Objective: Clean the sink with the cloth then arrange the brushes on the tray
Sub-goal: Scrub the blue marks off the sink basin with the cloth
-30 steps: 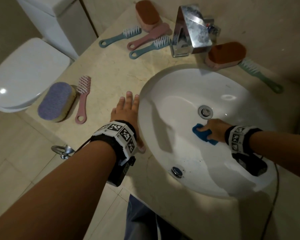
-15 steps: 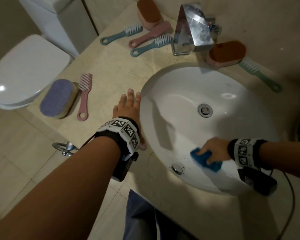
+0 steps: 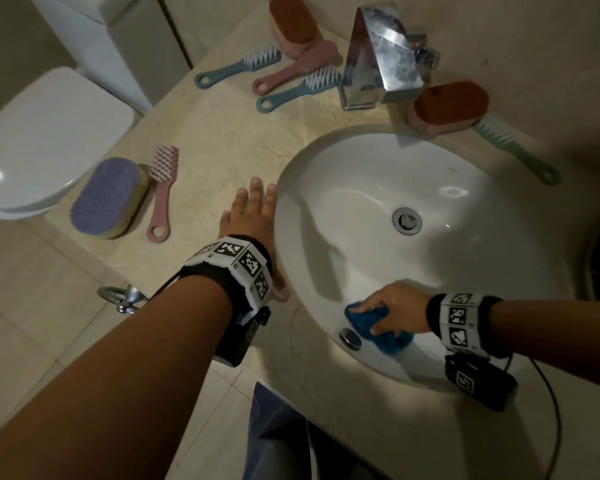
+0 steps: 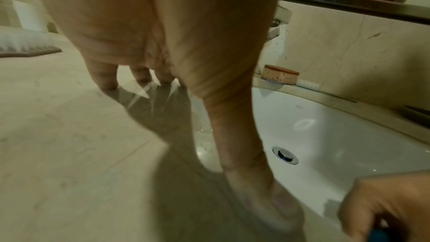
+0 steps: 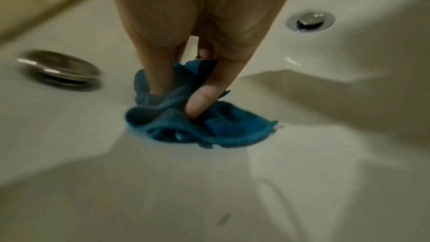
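A white oval sink (image 3: pixel 465 188) is set in a beige marble counter. My right hand (image 3: pixel 392 306) grips a crumpled blue cloth (image 3: pixel 381 329) (image 5: pixel 197 117) against the near wall of the basin, beside the round overflow cap (image 3: pixel 350 337) (image 5: pixel 62 69). My left hand (image 3: pixel 250 216) (image 4: pixel 163 43) lies flat and open on the counter at the sink's left rim, holding nothing. Several brushes lie on the counter: a pink one (image 3: pixel 161 192), two teal ones (image 3: pixel 236 69) (image 3: pixel 298 90), another pink one (image 3: pixel 298 71) and a green one (image 3: pixel 513 150).
A chrome tap (image 3: pixel 381 57) stands behind the sink. Two orange-topped scrub blocks (image 3: pixel 291 24) (image 3: pixel 447 107) and a purple one (image 3: pixel 108 197) sit on the counter. The drain (image 3: pixel 406 220) is mid-basin. A white toilet (image 3: pixel 42 140) is left of the counter.
My right hand has dragged the blue cloth from near the drain down and leftward to the basin's near wall by the overflow cap. My left hand has stayed flat on the counter.
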Demonstrator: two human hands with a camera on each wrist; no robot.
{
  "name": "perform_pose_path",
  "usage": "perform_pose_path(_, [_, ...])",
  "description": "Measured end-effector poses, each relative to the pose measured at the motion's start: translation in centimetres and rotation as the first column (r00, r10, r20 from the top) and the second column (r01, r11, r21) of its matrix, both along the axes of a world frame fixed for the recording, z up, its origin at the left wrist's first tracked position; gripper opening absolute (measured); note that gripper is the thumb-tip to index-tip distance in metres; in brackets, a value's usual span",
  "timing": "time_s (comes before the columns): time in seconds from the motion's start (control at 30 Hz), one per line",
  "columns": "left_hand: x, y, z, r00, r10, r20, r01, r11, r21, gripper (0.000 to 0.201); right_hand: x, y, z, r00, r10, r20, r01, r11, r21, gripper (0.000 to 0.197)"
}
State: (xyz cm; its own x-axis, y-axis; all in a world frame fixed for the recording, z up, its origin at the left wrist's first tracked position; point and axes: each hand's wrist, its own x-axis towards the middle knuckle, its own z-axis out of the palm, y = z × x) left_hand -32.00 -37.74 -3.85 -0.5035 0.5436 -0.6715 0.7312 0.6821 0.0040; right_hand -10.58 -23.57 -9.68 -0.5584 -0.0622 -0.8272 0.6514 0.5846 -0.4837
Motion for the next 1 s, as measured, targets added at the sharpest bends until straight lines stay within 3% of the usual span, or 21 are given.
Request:
perform_pose_path(0.07, [0.0,0.0,0.0,1.000,-0.014,-0.006,0.014,1.000,-0.002,0.164,-0.6,0.6,0.1,0.999,0.041,0.011,-0.041,0.999,-0.004,0.011])
perform_pose_path(0.17, [0.0,0.0,0.1,1.000,-0.008,-0.003,0.008,1.000,-0.004,0.163,-1.9,1.7,0.6,0.996,0.079,-0.029,-0.073,0.980,0.184,0.040])
perform_pose_path(0.27, [0.1,0.0,0.3,1.000,-0.014,-0.013,0.013,1.000,-0.007,0.162,-2.7,1.1,2.4,0.991,-0.090,-0.102,0.080,0.992,-0.094,0.043])
perform_pose_path(0.33, [0.2,0.0,0.5,1.000,-0.007,-0.007,0.007,1.000,-0.011,0.160,-2.9,-0.4,2.9,0.995,-0.051,-0.089,0.035,0.984,-0.174,0.040])
perform_pose_path(0.4, [0.2,0.0,0.6,1.000,0.003,-0.001,-0.003,1.000,-0.012,0.160,-3.1,-1.8,2.4,0.989,0.044,-0.141,-0.061,0.990,-0.124,0.037])
perform_pose_path(0.53, [0.3,0.0,0.7,1.000,0.019,0.011,-0.019,1.000,-0.006,0.160,-4.0,-2.3,1.3,0.969,0.062,-0.237,-0.044,0.996,0.080,0.035])
perform_pose_path(0.6, [0.4,0.0,0.7,1.000,0.022,0.010,-0.022,1.000,-0.003,0.160,-3.9,-2.4,1.3,0.961,0.053,-0.270,-0.030,0.995,0.090,0.035])
perform_pose_path(0.77, [0.4,0.1,0.7,1.000,0.012,-0.007,-0.012,1.000,-0.004,0.159,-2.4,-2.6,2.9,0.965,0.052,-0.256,-0.075,0.994,-0.081,0.033])
perform_pose_path(1.0, [0.3,0.0,0.5,1.000,0.010,-0.006,-0.010,1.000,0.007,0.160,1.5,-0.7,2.7,0.981,0.155,-0.119,-0.167,0.981,-0.096,0.032])
